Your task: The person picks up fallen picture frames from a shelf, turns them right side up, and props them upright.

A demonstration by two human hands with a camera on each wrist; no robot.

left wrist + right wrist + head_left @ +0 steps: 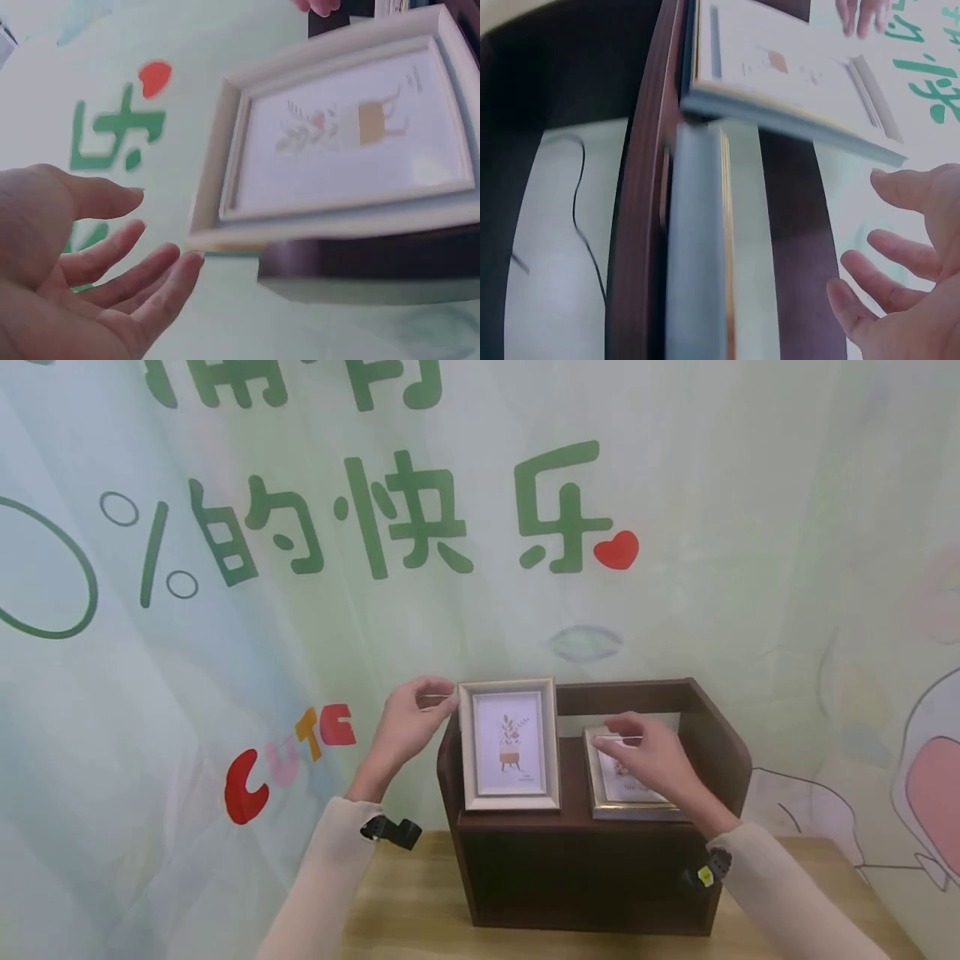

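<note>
A picture frame point(509, 745) with a pale border and a potted-plant print stands upright at the left of a dark brown shelf point(585, 877). My left hand point(411, 722) is beside its upper left edge, fingers loosely bent around nothing; in the left wrist view the fingertips point(187, 262) come close to the border, and I cannot tell whether they touch. A second picture frame point(600, 789) lies low on the shelf's right side, partly hidden by my right hand point(652, 756). That hand hovers over it with relaxed fingers, holding nothing in the right wrist view.
The shelf has a raised back and a tall right side panel point(716, 735). It stands on a light wooden table point(408, 893) against a printed cloth backdrop point(750, 568). A thin black cable point(581, 202) shows in the right wrist view.
</note>
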